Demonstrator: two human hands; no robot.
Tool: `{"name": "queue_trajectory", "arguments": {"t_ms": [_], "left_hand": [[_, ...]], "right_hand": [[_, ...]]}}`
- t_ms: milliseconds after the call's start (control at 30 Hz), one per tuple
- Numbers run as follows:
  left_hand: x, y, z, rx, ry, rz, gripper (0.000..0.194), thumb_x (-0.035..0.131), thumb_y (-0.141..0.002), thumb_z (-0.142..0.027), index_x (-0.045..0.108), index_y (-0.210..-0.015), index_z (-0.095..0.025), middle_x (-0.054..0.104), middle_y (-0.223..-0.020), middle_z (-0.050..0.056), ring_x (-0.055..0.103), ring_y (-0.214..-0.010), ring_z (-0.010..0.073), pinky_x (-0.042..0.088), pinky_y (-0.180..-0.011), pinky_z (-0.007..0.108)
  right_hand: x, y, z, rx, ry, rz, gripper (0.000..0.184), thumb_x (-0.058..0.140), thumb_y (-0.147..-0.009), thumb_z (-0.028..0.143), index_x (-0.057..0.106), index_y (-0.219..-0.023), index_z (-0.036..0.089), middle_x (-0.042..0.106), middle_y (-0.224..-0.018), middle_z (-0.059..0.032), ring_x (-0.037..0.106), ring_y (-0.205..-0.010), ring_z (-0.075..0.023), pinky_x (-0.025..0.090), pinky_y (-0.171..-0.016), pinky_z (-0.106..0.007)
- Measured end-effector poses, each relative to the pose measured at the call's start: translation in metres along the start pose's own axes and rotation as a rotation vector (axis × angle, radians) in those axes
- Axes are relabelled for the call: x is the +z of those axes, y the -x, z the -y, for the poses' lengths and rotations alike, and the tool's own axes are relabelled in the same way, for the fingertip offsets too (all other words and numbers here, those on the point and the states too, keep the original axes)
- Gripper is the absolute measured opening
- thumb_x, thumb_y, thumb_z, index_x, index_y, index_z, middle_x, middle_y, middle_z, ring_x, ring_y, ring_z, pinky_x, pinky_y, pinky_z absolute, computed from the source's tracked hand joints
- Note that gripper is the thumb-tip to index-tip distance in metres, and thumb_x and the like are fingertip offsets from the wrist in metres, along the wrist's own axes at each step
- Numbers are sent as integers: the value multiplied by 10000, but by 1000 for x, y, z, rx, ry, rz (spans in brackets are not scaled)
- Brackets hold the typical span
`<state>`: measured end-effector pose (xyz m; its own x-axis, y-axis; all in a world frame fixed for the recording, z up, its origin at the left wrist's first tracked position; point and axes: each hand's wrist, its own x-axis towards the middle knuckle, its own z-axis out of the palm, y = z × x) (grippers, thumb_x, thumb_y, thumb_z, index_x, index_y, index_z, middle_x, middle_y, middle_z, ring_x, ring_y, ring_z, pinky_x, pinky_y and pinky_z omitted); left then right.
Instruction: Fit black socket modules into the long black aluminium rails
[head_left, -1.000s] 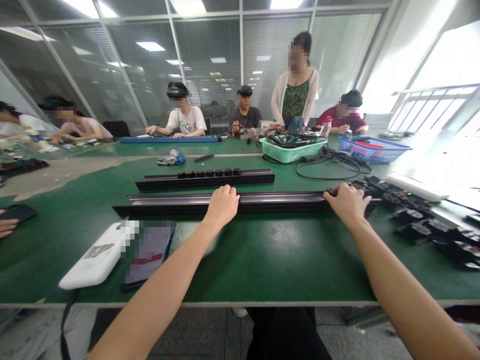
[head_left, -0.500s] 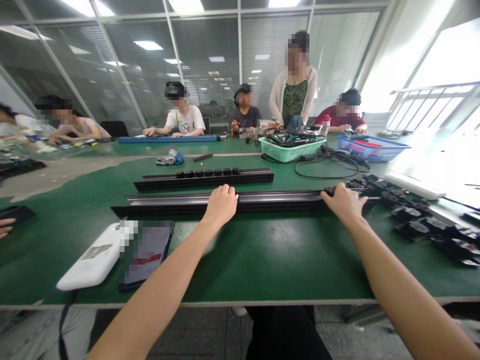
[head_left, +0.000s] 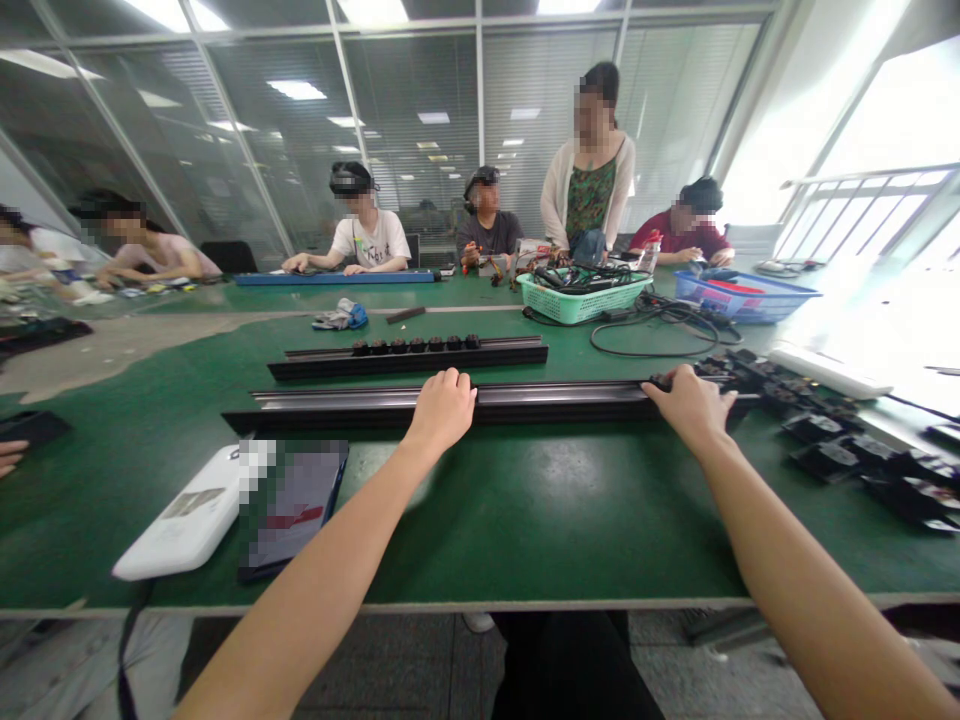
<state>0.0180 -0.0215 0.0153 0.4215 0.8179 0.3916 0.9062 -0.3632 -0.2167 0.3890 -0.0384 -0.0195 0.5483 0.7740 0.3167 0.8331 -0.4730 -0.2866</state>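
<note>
A long black metal rail (head_left: 555, 396) with a shiny groove lies across the green table before me. My left hand (head_left: 444, 408) is closed around the rail near its middle. Toward the right end, my right hand (head_left: 688, 400) is closed over a small black part (head_left: 660, 382) on the rail; the fingers hide most of it. Behind lies a shorter black rail (head_left: 409, 362), with several round black parts (head_left: 418, 346) set in a row along it.
Many loose black parts (head_left: 829, 430) lie at the right. A white device (head_left: 184, 520) and a phone (head_left: 296, 510) lie at front left. Farther back are a green basket (head_left: 581, 302) of cables, a blue basket (head_left: 772, 300), a crumpled glove-like cloth (head_left: 341, 316) and several people.
Both my hands and the rails stay in place. Across the table, the standing person and a seated person have turned their heads.
</note>
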Motion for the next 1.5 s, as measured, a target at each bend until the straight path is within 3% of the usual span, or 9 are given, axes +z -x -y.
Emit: {"name": "queue_trajectory", "arguments": {"t_ms": [833, 1500], "left_hand": [[0, 0, 0, 3, -5, 1, 314, 365, -1047, -268, 629, -1101, -107, 640, -1079, 169, 613, -1016, 280, 472, -879, 391], [0, 0, 0, 4, -14, 5, 332, 369, -1053, -268, 631, -1127, -78, 638, -1087, 172, 612, -1020, 284, 463, -869, 386]], "right_hand": [[-4, -1, -2, 33, 37, 9, 436, 498, -950, 461, 636, -1171, 110, 689, -1113, -254, 578, -1182, -409, 303, -1047, -684], [-7, 1, 3, 73, 32, 66, 458, 445, -994, 425, 564, -1264, 75, 628, -1279, -264, 505, -1292, -421, 265, -1103, -663]]}}
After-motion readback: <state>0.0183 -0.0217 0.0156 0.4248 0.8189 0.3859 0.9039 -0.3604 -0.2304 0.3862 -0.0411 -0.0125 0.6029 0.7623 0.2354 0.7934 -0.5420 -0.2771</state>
